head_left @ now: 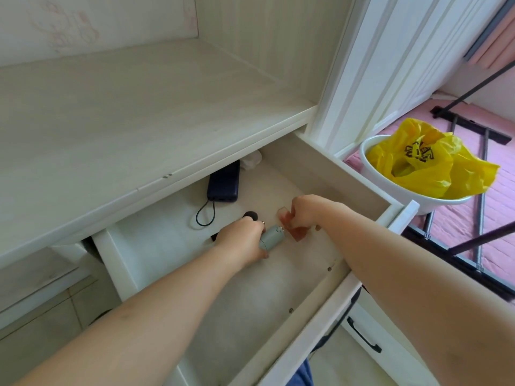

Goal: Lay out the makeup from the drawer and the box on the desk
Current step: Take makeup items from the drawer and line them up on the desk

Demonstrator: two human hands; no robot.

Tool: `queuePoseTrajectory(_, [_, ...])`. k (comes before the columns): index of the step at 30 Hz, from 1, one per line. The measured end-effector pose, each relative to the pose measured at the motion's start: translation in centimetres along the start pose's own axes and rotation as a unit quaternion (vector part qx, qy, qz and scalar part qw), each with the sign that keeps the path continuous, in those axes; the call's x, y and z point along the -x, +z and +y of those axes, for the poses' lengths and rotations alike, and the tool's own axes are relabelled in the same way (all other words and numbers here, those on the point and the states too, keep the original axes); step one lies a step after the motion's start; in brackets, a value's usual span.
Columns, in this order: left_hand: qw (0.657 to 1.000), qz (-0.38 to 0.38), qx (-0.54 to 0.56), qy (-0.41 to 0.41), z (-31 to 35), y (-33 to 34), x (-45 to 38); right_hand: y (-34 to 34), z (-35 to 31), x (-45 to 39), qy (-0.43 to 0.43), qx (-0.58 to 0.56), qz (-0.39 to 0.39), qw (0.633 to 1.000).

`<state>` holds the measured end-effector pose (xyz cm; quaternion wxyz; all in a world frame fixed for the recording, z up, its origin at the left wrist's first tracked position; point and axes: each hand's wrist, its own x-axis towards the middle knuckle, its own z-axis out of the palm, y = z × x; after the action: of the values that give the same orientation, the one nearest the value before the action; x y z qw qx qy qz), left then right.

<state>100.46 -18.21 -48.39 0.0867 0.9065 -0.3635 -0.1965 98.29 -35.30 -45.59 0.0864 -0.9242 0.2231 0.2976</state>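
The white drawer [359,174] under the desk [125,129] is pulled out. Inside it, my left hand [241,238] grips a grey-green cylindrical makeup item [273,236]; a black brush-like tip [55,215] pokes out behind the hand. Just to the right, my right hand [306,211] pinches small clear pinkish makeup pieces [292,227] above the drawer floor. How many pieces it holds is hidden by the fingers.
A dark blue power bank [224,181] with a looped cord lies at the drawer's back, next to a crumpled white thing [252,160]. To the right stands a white bin [390,188] lined with a yellow bag. A black-handled cabinet front [365,335] is below.
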Motion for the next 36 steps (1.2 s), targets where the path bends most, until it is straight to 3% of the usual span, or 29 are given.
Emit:
queuePoseTrajectory(7, [1.000,0.003,0.013,0.003,0.1,-0.1,0.1,0.1,0.3,0.4,-0.006,-0.038,-0.022,0.999])
queuePoseTrajectory(12, [0.989,0.075,0.126,-0.005,-0.5,-2.1,1.0,-2.0,0.7,3.2,-0.055,-0.156,0.028,0.986])
queuePoseTrajectory(19, [0.916,0.172,0.360,0.050,-1.7,-7.9,7.5,-5.9,-0.8,9.3,-0.172,-0.361,0.078,0.913])
queuePoseTrajectory(22, [0.884,0.240,0.397,0.055,-2.8,-11.0,11.3,-7.9,-3.8,12.4,-0.244,-0.408,0.088,0.875])
queuePoseTrajectory(29, [0.813,0.400,0.424,0.022,-8.6,-17.3,18.6,-11.8,-15.1,16.0,-0.373,-0.385,0.095,0.839])
queuePoseTrajectory(36, [0.767,0.520,0.370,-0.066,-20.2,-21.4,26.0,-12.7,-30.4,17.4,-0.453,-0.384,0.072,0.801])
